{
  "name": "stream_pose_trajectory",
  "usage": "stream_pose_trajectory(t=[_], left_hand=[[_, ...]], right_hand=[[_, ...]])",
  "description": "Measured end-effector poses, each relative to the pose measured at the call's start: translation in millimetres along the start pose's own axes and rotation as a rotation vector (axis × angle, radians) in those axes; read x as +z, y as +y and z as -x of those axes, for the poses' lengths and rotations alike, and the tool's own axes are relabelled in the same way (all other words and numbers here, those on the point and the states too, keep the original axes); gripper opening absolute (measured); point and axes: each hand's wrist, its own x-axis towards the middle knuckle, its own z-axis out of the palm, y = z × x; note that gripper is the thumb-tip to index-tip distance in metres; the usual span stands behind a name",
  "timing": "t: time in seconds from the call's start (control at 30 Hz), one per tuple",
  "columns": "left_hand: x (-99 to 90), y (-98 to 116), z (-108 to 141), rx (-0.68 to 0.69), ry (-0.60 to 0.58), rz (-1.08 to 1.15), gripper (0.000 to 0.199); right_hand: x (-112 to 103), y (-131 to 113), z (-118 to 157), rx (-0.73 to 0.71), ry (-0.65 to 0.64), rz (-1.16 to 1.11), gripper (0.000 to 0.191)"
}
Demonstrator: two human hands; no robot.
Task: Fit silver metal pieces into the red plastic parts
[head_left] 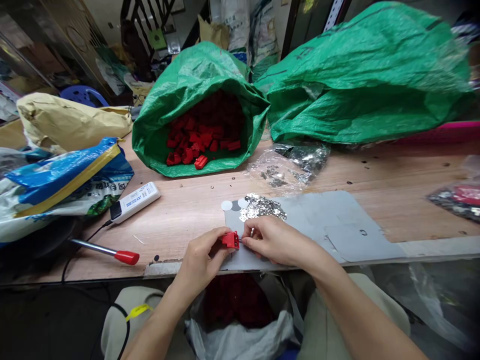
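Two bare hands meet just over the front edge of a wooden worktop (pixel 183 202), above a grey sheet (pixel 322 212) laid along that edge. The left hand (pixel 204 255), back upward, grips a small red block (pixel 229 239) between thumb and forefinger; its other fingers curl out of sight underneath. The right hand (pixel 275 240) bends inward at the wrist, thumb and forefinger pinched at the block's right-hand face on what looks like a small metal piece (pixel 241 240) (mostly covered by the fingertips, so its shape is hard to make out). The forearms slant inward from the front, elbows beyond view. Just behind the right hand, a pile of shiny metal pieces (pixel 262 206) is partly masked by the knuckles. Towards the worktop's back edge, a green sack (pixel 202 65) gapes open on more red blocks (pixel 198 140), the deepest lost in shadow; to its right lies a second green sack (pixel 360 75), contents hidden. Near the front left corner, a red-tipped metal rod (pixel 127 257) runs back into darkness. Below the front edge, a pale bag (pixel 243 342) of dim red contents is cut off by the frame.
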Motion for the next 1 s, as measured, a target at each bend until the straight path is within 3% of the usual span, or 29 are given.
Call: stream_pose_trajectory(t=[0.17, 0.4, 0.6, 0.77, 0.87, 1.0], left_hand=[[-0.3, 2.0, 0.0, 0.010, -0.001, -0.022, 0.025], [-1.1, 2.7, -1.2, 0.007, -0.002, -0.020, 0.023], [-1.8, 1.9, -0.6, -0.058, -0.009, 0.031, 0.024], [-3.6, 2.0, -1.2, -0.046, -0.021, 0.029, 0.023], [-3.4, 1.6, -0.9, -0.012, -0.019, 0.006, 0.024], [-2.3, 1.1, -1.6, 0.028, -0.017, -0.024, 0.025]], right_hand=[[8.1, -7.1, 1.2, -0.011, 0.133, 0.164, 0.012], [9.5, -11.2, 2.7, -0.028, 0.156, 0.176, 0.011], [1.0, 4.1, -0.7, 0.023, -0.100, -0.151, 0.008], [-1.4, 7.7, -1.4, 0.010, -0.118, -0.178, 0.009], [1.6, 2.2, -0.7, 0.048, -0.089, -0.118, 0.010], [7.6, -8.7, 1.0, 0.013, 0.061, 0.083, 0.012]])
